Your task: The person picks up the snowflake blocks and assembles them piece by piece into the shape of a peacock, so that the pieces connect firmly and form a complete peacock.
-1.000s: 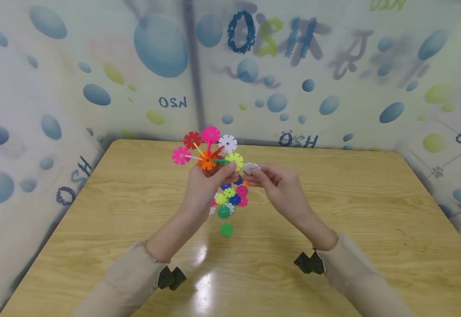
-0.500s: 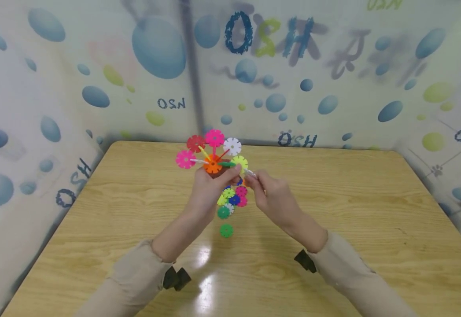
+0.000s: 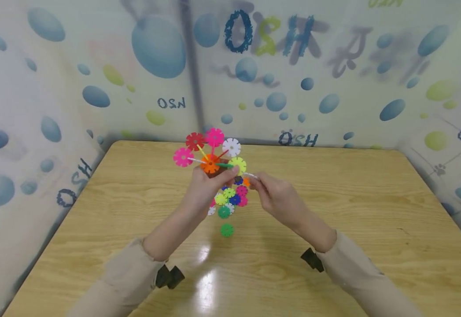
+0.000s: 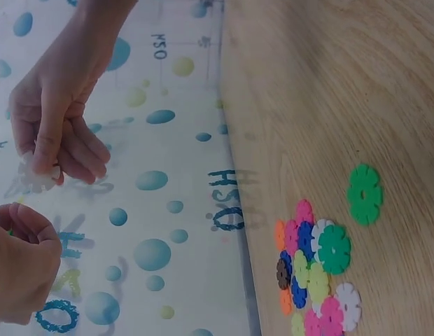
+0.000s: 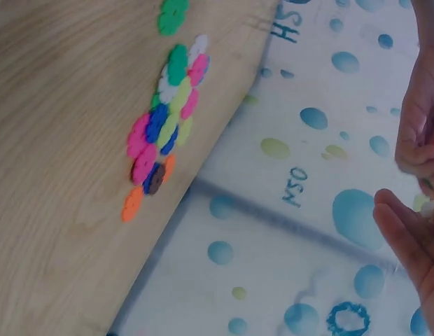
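Observation:
In the head view my left hand [image 3: 198, 189] grips a flower-shaped build of notched plastic discs, its thumb on the yellow disc [image 3: 239, 164]. An orange disc [image 3: 209, 163] is at the centre; edge-on discs link it to pink [image 3: 215, 137], red [image 3: 194, 141] and white ones around it. My right hand [image 3: 281, 196] pinches a loose-looking white notched disc [image 3: 251, 176], seen nearly edge-on, close to the yellow disc's lower right. Whether the two touch I cannot tell. The left wrist view shows this white disc [image 4: 36, 175] between the right thumb and fingers, above the left hand [image 4: 21, 269].
Below the hands, a heap of notched discs [image 3: 234, 199] in several colours lies on the wooden table [image 3: 373, 229]. One green disc [image 3: 226, 230] sits apart, nearer me. A bubble-patterned wall covering [image 3: 333, 57] surrounds the table's back and sides.
The white disc in my right hand has turned from showing its face to nearly edge-on, beside the yellow disc. The build in my left hand shifted slightly right, then back left.

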Action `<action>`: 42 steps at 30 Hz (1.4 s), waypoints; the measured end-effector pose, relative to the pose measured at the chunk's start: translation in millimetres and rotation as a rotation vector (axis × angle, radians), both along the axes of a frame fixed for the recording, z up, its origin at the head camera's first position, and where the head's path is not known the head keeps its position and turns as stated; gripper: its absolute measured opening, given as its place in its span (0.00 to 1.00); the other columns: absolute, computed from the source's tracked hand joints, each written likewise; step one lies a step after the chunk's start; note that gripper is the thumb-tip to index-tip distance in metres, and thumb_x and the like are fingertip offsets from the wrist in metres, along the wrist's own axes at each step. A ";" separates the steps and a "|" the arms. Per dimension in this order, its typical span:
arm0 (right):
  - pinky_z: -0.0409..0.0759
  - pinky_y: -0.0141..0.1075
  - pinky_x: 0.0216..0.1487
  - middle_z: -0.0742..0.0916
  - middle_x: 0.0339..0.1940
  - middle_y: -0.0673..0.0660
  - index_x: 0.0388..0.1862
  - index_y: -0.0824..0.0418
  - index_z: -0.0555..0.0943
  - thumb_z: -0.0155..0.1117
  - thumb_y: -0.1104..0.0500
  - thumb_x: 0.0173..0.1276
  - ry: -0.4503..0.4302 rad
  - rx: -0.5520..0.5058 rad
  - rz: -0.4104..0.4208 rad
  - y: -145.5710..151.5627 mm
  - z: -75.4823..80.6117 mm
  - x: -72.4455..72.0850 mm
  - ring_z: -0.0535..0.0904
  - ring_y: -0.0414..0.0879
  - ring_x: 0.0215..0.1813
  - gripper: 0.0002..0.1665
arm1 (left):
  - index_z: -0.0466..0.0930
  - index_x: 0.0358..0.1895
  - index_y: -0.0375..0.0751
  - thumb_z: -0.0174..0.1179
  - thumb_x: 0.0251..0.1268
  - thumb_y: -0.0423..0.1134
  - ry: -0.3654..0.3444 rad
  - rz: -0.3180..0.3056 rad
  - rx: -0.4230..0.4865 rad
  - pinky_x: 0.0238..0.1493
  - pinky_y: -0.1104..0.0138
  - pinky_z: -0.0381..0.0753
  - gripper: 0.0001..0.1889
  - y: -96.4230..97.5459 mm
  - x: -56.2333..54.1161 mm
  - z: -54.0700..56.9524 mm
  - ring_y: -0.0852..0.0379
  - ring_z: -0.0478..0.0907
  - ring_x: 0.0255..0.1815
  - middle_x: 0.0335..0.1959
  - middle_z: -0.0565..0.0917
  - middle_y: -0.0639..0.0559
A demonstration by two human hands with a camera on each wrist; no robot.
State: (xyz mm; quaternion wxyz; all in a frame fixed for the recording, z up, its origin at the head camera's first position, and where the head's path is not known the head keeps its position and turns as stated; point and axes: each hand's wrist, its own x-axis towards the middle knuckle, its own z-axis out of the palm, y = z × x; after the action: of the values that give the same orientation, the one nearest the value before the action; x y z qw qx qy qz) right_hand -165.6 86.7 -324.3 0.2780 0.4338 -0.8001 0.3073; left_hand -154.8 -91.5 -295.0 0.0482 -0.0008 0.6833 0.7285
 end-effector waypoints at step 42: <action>0.75 0.24 0.21 0.79 0.19 0.56 0.30 0.69 0.74 0.36 0.54 0.73 0.131 0.145 -0.006 -4.4 15.4 -0.9 0.75 0.40 0.20 0.24 | 0.76 0.32 0.38 0.59 0.59 0.35 -0.007 -0.149 -0.043 0.42 0.67 0.78 0.04 -13.7 1.7 -3.3 0.60 0.76 0.25 0.18 0.79 0.59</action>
State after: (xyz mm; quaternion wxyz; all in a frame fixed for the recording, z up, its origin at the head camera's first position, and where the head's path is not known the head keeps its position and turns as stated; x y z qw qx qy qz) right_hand -166.5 82.3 -308.9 0.2986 0.4695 -0.8016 0.2185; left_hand -153.1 -105.2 -298.3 0.1049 0.0463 0.6968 0.7080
